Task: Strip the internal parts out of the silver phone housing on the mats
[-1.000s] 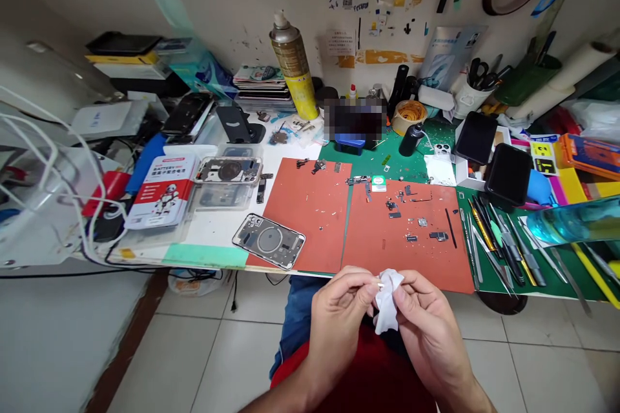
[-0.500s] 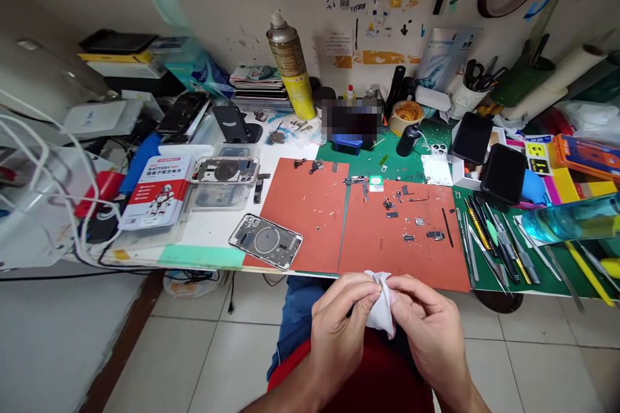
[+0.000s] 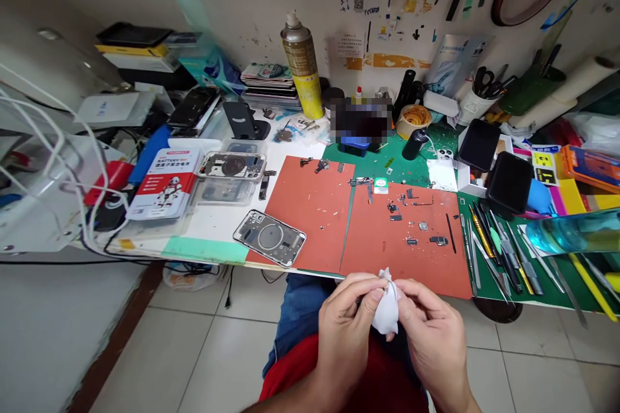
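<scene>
A crumpled white cloth or tissue (image 3: 386,313) is pinched between my two hands, just below the table's front edge. My left hand (image 3: 349,319) grips its left side with thumb and fingertips. On the other side my right hand (image 3: 429,329) has its fingers closed on the same white piece. Whether anything is wrapped inside is hidden. Beyond the hands lie orange mats (image 3: 365,258) with small phone parts (image 3: 439,241) scattered over them. An opened phone housing (image 3: 270,238) rests at the left mat's front edge.
Tweezers and other tools (image 3: 508,251) lie at the right, beside a blue bottle (image 3: 571,231). Two dark phones (image 3: 508,182) rest behind them. A spray can (image 3: 303,68) stands at the back. Boxes (image 3: 162,184) and white cables (image 3: 92,187) crowd the left.
The view has shifted slightly, so most things on the table appear further right. Both hands still hold the white piece, which now hangs rounder and fuller between them.
</scene>
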`<action>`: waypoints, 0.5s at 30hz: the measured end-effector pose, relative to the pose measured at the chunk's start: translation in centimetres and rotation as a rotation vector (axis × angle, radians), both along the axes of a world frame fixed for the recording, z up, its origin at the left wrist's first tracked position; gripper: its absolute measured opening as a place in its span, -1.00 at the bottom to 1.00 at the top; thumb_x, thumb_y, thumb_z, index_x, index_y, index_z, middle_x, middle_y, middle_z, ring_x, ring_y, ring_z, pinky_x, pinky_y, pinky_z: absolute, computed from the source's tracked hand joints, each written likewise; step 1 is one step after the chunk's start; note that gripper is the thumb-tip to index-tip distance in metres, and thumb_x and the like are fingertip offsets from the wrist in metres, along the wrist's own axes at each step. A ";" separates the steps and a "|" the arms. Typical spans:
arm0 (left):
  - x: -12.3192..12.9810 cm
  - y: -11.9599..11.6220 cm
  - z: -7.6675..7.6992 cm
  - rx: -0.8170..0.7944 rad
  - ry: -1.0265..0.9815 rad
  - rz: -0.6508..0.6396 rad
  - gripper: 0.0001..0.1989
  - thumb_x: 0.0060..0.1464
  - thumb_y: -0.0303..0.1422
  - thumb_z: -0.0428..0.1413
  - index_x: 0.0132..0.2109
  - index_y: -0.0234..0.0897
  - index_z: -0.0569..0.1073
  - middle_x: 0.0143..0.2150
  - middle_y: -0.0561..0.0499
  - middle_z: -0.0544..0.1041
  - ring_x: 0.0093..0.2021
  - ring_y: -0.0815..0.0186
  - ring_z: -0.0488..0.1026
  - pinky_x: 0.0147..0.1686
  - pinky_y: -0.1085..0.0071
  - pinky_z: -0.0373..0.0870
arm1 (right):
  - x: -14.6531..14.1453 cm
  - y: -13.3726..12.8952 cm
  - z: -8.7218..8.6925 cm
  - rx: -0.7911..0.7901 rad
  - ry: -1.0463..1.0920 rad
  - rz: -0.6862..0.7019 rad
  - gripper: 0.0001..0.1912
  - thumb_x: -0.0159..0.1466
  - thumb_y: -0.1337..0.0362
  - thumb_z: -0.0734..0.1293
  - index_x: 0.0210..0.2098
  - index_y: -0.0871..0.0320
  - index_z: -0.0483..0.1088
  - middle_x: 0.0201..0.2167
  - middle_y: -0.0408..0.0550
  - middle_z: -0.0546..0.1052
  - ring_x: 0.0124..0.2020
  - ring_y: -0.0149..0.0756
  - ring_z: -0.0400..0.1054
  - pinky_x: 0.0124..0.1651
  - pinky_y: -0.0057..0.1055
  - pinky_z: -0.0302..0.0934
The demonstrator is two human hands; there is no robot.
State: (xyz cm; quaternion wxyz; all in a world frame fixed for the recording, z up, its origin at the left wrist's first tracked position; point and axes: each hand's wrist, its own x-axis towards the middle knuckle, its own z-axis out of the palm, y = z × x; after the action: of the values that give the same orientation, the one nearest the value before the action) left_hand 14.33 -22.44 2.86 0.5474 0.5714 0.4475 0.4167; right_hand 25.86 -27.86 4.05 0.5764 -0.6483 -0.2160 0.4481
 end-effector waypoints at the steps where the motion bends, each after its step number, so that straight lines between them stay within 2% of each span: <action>1: 0.0 -0.1 0.0 -0.046 -0.025 0.001 -0.84 0.28 -0.41 0.25 -0.18 -0.11 0.75 -0.25 -0.04 0.69 -0.34 0.25 0.64 -0.37 0.45 0.54 | -0.1 0.1 -0.1 0.000 0.022 -0.017 -0.71 0.31 0.00 0.51 -0.30 0.09 0.70 -0.58 -0.12 0.56 -0.66 -0.34 0.42 -0.55 -0.47 0.38; 5: -0.2 -0.4 0.0 -0.146 -0.105 -0.024 -0.86 0.28 -0.33 0.28 -0.13 -0.05 0.77 -0.17 -0.07 0.71 -0.27 0.22 0.63 -0.32 0.42 0.55 | -0.4 0.2 -0.2 0.026 0.005 -0.047 -0.72 0.30 0.01 0.52 -0.32 0.09 0.69 -0.54 -0.10 0.58 -0.64 -0.34 0.44 -0.55 -0.48 0.39; 15: -0.4 0.0 0.3 0.066 -0.032 -0.045 -0.75 0.28 -0.44 0.27 -0.04 0.03 0.75 -0.17 -0.01 0.73 -0.25 0.27 0.66 -0.29 0.50 0.57 | -0.3 0.2 0.2 0.099 -0.313 -0.020 -0.83 0.35 0.17 0.46 -0.29 0.06 0.69 -0.43 -0.07 0.62 -0.53 -0.35 0.46 -0.49 -0.53 0.38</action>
State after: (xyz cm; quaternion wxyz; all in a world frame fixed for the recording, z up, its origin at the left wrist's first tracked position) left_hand 13.92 -22.42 3.16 0.5446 0.5922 0.4117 0.4280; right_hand 25.53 -27.68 4.27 0.5713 -0.6831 -0.3186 0.3248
